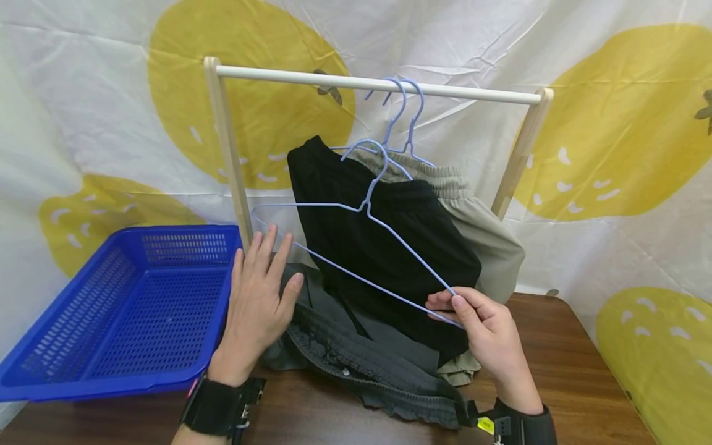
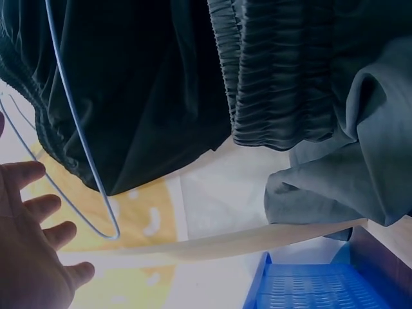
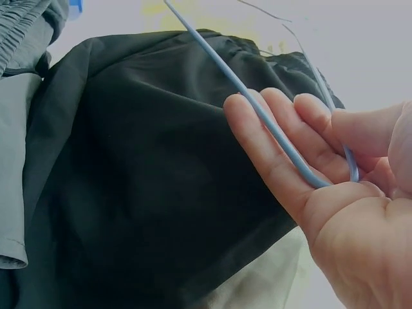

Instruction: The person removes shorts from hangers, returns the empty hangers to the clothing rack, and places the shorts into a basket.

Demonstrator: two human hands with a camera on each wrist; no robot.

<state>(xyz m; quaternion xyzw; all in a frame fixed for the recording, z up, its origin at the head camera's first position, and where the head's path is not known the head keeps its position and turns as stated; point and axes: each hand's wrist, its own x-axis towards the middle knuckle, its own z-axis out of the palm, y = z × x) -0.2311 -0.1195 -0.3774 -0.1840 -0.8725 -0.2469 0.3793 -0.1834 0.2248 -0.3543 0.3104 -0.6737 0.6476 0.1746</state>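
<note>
A light-blue wire hanger [image 1: 367, 201] with no garment on it is held in front of the clothes rack, its hook pointing up. My right hand [image 1: 492, 337] pinches the hanger's right corner between thumb and fingers; in the right wrist view the wire [image 3: 273, 129] crosses the fingers. By the hanger's left end is my left hand [image 1: 256, 303], fingers spread and straight; contact there is unclear. The left wrist view shows that hand [image 2: 32, 238] beside the wire loop. Below lies a dark grey garment [image 1: 378, 371] with a gathered elastic waistband, bunched on the table.
Black bottoms [image 1: 384, 247] and beige bottoms [image 1: 489, 241] hang on blue hangers from the rack's white rail [image 1: 311, 78]. A blue plastic basket [image 1: 83, 388] stands at the left, beside the rack's wooden post [image 1: 227, 136]. The brown table [image 1: 562, 371] extends to the right.
</note>
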